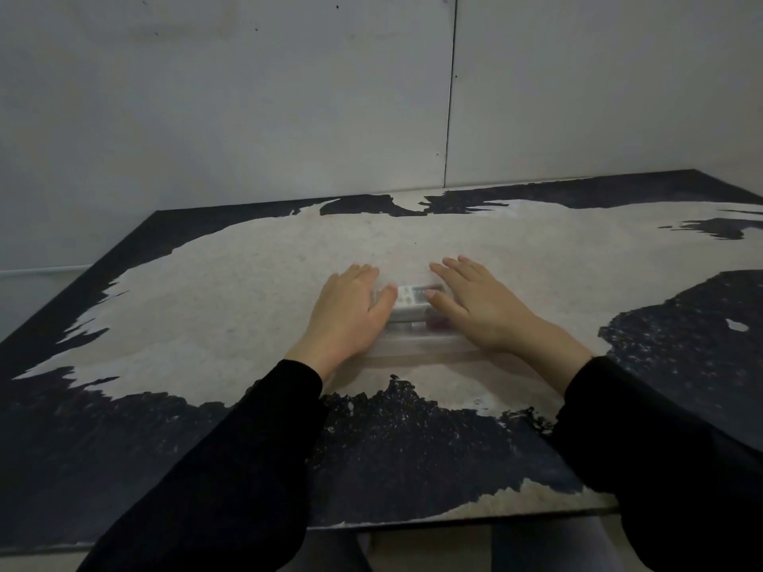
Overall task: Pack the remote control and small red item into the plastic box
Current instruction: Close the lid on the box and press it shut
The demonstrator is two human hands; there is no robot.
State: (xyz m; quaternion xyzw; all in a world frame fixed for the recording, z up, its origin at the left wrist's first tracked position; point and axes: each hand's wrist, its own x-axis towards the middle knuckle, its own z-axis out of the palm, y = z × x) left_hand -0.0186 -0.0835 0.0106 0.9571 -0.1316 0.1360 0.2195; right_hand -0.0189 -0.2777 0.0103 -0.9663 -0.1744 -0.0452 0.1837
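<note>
A clear plastic box [417,342] sits in the middle of the table. Inside it lies a white remote control [413,301], seen through the clear top. A small red item [438,322] shows dimly beside the remote, near the box's right side. My left hand [351,311] lies flat on the box's left part, fingers spread and thumb over the remote's left end. My right hand [479,307] lies flat on the right part, fingers apart. Both palms cover the box's ends. I cannot tell whether the lid is fully seated.
The table [247,291] has a worn pale surface with dark patches at its edges. A grey wall [289,97] stands close behind it. The table's front edge [454,520] runs near my body, and black sleeves cover both forearms.
</note>
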